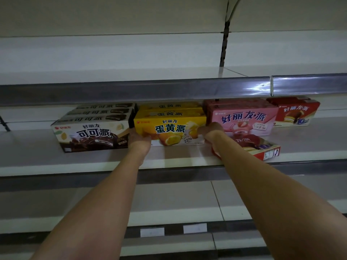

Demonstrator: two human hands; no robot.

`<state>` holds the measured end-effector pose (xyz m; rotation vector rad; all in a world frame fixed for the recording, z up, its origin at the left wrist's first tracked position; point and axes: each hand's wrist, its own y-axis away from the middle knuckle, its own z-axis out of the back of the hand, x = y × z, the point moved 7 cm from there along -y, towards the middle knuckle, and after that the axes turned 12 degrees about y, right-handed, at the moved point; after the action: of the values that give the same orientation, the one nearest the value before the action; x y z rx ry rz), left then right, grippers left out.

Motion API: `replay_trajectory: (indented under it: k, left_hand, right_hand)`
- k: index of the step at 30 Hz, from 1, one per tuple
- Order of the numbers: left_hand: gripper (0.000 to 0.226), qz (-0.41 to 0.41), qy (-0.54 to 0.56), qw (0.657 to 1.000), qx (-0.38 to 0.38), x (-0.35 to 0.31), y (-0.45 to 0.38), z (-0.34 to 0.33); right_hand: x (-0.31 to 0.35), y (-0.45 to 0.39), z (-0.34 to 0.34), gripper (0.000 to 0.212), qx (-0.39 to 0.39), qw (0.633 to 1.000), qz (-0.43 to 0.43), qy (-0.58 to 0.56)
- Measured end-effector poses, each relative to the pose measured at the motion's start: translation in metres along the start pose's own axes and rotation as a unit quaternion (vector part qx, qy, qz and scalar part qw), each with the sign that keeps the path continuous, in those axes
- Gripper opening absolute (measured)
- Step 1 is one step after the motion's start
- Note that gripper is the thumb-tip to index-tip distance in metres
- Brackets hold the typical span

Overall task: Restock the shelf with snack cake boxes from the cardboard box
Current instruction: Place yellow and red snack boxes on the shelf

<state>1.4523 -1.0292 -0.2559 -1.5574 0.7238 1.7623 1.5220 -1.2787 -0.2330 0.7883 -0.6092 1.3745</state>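
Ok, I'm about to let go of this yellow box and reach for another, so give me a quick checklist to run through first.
1. Both hands on the box: ok. The left hand and right hand hold the front yellow box at its two ends.
2. Box upright, label facing out: ok.
3. In its own row: ok, more yellow boxes stand behind it.
4. Front in line with neighbours: not ok. The cocoa box on the left sits further forward.
5. Shelf front kept tidy: not ok. A red box lies flat before the pink box.
6. Box fully resting on the shelf: cannot tell, the hands hide its lower corners.
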Motion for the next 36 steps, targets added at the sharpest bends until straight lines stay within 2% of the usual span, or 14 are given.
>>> replay_trajectory:
  k: [2, 4, 6, 7, 10, 12, 14, 16, 18, 21, 26, 31, 36]
  left_hand:
    - [0.061, 0.000, 0.008, 1.000, 0.003, -0.001, 0.003, -0.003]
    - [0.064, 0.004, -0.017, 0.999, -0.030, -0.003, 0.009, -0.003]
    - [0.053, -0.001, -0.057, 0.996, -0.075, -0.005, 0.024, -0.004]
    - [0.044, -0.011, -0.072, 0.995, -0.075, -0.008, 0.035, -0.012]
    - [0.019, -0.026, -0.100, 0.994, 0.021, -0.010, 0.064, -0.061]
    - [0.017, -0.025, -0.123, 0.987, 0.103, -0.011, 0.083, -0.099]
    - [0.032, -0.029, -0.182, 0.967, 0.178, -0.016, 0.110, -0.134]
    - [0.048, -0.019, -0.209, 0.953, 0.217, -0.018, 0.128, -0.158]
    - [0.045, 0.003, -0.181, 0.958, 0.222, -0.022, 0.139, -0.172]
    - [0.027, 0.004, -0.100, 0.976, 0.191, -0.033, 0.153, -0.188]
    - [0.047, -0.036, -0.070, 0.985, 0.154, -0.061, 0.190, -0.230]
    - [0.052, -0.068, -0.106, 0.976, 0.178, -0.081, 0.219, -0.287]
    - [0.053, -0.062, -0.032, 0.970, 0.233, -0.090, 0.235, -0.340]
  right_hand:
    - [0.002, 0.000, 0.008, 0.015, -0.029, 0.998, 0.022, 0.060]
    - [-0.002, 0.003, 0.023, 0.019, -0.092, 0.983, 0.030, 0.156]
    - [-0.015, 0.010, 0.042, 0.031, -0.147, 0.963, -0.001, 0.227]
    - [-0.026, 0.014, 0.053, 0.036, -0.170, 0.949, -0.022, 0.264]
    - [-0.063, 0.026, 0.085, 0.050, -0.197, 0.915, -0.095, 0.338]
    - [-0.085, 0.029, 0.102, 0.051, -0.194, 0.907, -0.126, 0.353]
    - [-0.104, 0.027, 0.117, 0.053, -0.181, 0.914, -0.141, 0.336]
    - [-0.117, 0.023, 0.128, 0.049, -0.154, 0.935, -0.138, 0.289]
    - [-0.123, 0.021, 0.134, 0.044, -0.108, 0.954, -0.126, 0.248]
    - [-0.129, 0.021, 0.149, 0.038, -0.071, 0.970, -0.096, 0.212]
    - [-0.148, 0.027, 0.206, 0.045, -0.112, 0.971, -0.063, 0.202]
    - [-0.178, 0.023, 0.272, 0.038, -0.194, 0.967, -0.044, 0.161]
    - [-0.207, 0.011, 0.301, 0.038, -0.186, 0.980, -0.030, 0.066]
